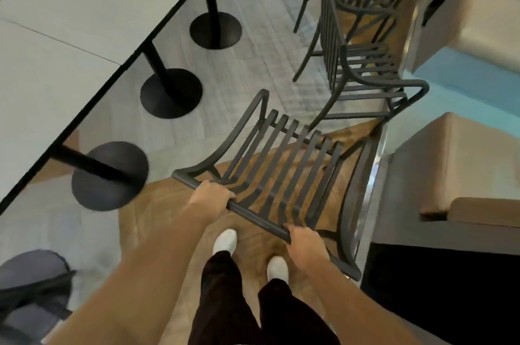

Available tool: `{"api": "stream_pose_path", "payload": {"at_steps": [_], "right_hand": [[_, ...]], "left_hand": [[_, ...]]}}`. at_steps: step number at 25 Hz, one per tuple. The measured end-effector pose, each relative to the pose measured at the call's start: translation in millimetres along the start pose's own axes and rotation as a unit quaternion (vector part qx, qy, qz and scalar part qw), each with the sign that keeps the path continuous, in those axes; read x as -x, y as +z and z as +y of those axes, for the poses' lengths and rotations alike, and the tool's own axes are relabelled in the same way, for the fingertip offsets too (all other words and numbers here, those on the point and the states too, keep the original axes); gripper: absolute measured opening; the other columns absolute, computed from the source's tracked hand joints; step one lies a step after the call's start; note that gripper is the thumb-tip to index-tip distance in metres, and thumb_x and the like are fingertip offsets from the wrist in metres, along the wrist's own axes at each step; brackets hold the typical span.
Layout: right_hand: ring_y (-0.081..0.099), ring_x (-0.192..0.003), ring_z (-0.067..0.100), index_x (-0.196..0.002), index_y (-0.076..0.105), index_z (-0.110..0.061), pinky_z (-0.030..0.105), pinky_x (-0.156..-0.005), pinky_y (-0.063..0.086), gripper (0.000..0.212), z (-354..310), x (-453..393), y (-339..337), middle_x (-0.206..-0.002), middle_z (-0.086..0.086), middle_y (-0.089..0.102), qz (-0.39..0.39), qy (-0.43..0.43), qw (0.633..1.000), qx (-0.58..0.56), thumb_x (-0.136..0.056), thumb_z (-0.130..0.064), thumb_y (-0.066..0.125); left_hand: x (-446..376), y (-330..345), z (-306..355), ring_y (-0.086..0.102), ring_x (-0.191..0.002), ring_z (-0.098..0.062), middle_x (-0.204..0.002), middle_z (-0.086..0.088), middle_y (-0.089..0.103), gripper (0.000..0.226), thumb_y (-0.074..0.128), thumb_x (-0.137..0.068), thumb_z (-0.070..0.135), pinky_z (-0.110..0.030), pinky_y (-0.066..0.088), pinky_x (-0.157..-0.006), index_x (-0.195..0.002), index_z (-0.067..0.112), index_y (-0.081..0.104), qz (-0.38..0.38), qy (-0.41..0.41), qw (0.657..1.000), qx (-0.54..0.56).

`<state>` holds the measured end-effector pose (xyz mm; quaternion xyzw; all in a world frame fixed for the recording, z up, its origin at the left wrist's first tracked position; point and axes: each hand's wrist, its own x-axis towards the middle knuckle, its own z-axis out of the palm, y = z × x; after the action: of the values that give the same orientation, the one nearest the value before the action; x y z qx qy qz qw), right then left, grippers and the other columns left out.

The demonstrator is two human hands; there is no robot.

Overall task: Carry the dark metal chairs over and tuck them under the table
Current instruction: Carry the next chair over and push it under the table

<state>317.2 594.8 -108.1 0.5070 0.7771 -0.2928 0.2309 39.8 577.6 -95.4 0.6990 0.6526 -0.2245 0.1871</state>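
In the head view, the top rail of a dark metal slatted chair (281, 164) is gripped by both hands: the left hand (209, 195) curled round it at 9 o'clock of the rail, the right hand (306, 243) at 4 o'clock. Three chairs are counted; a second chair (363, 77) stands at 1 o'clock. The grey table (70, 43), with three round pedestal bases (171, 92), lies at 10 o'clock.

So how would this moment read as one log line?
stage: carrying | left hand: grips chair top rail | right hand: grips same rail | table: left of chair | tucked: not yet
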Motion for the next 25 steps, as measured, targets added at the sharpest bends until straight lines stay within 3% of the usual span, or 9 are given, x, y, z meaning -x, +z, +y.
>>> {"api": "stream_pose_path", "payload": {"at_steps": [9,19,25], "right_hand": [[0.063,-0.117,0.026,-0.151,0.046,-0.038,0.040,-0.095,0.053,0.055,17,32,11,-0.131,0.002,0.066,-0.046,-0.110,0.984,0.132,-0.100,-0.021,0.052],[0.064,-0.116,0.025,-0.150,0.046,-0.042,0.039,-0.096,0.052,0.058,8,51,26,-0.131,0.002,0.066,-0.050,-0.176,0.960,0.213,-0.097,-0.022,0.058],[0.062,-0.121,0.027,-0.152,0.044,-0.040,0.040,-0.102,0.050,0.060,3,53,22,-0.136,0.004,0.064,-0.070,-0.243,0.926,0.279,-0.097,-0.017,0.056]], "left_hand": [[101,69,68,0.067,-0.096,-0.021,-0.099,0.006,0.071,0.017,0.051,-0.096,0.032,-0.038,0.050,-0.085,-0.102,0.035,0.066,0.003,-0.151,0.979,0.137],[169,112,114,0.064,-0.109,-0.023,-0.116,0.002,0.069,0.034,0.047,-0.102,0.022,-0.035,0.044,-0.089,-0.130,0.035,0.062,0.020,-0.243,0.956,0.163],[197,121,150,0.065,-0.108,-0.023,-0.115,0.001,0.070,0.034,0.046,-0.102,0.021,-0.036,0.044,-0.086,-0.129,0.032,0.063,-0.014,-0.317,0.927,0.199]]}}
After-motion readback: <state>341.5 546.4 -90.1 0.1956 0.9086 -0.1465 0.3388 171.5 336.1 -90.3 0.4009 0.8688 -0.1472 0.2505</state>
